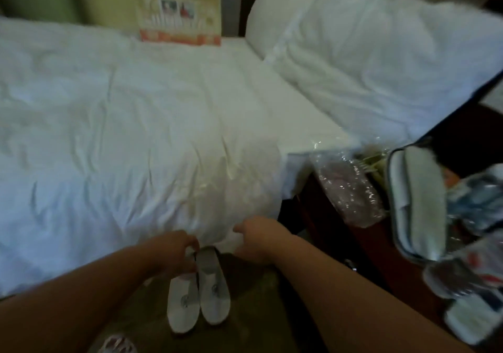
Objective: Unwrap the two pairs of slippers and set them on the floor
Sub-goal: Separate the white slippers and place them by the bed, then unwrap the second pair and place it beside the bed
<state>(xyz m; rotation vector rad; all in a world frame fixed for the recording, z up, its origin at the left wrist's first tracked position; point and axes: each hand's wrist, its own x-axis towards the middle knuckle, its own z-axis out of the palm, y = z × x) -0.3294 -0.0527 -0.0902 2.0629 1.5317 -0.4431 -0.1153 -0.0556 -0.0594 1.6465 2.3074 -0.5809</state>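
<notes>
room: bedroom, frame blurred; white bed (122, 113) fills left and centre, rumpled duvet hanging over the near edge
floor: dark greenish carpet (253, 312) at lower centre, between bed edge and a dark wood nightstand (381, 249)
pillows: two white pillows (381, 53) upper right, against the headboard
card: printed orange-and-cream card (181, 9) standing at upper centre behind the bed
slippers on floor: white pair of slippers (200, 290) on the carpet, lower centre, just below the duvet edge; side by side, touching along their inner sides; long axes run near vertical in frame, closed rounded toes toward the bottom of the frame, open heel ends up toward the bed; small dark logo on each upper
left hand: left hand (177, 246) at the heel end of the left-side slipper, fingers curled down onto its rim; looks pinched on it, contact blurred
right hand: right hand (255, 239) just right of the pair's heel ends, loosely curled, near the duvet edge; whether it grips cloth or anything else cannot tell
second pair: another white slipper pair (416, 203) on the nightstand at right, stacked, sole side showing, long axis near vertical in frame, tilted slightly; wrap on it unclear
plastic: crinkled clear plastic wrapper (351, 189) on the nightstand, left of that pair
clutter: blurred packets (473, 271) at lower right edge, not readable
lower left: pinkish patterned object (117, 344) at bottom edge, cut off, unidentifiable
</notes>
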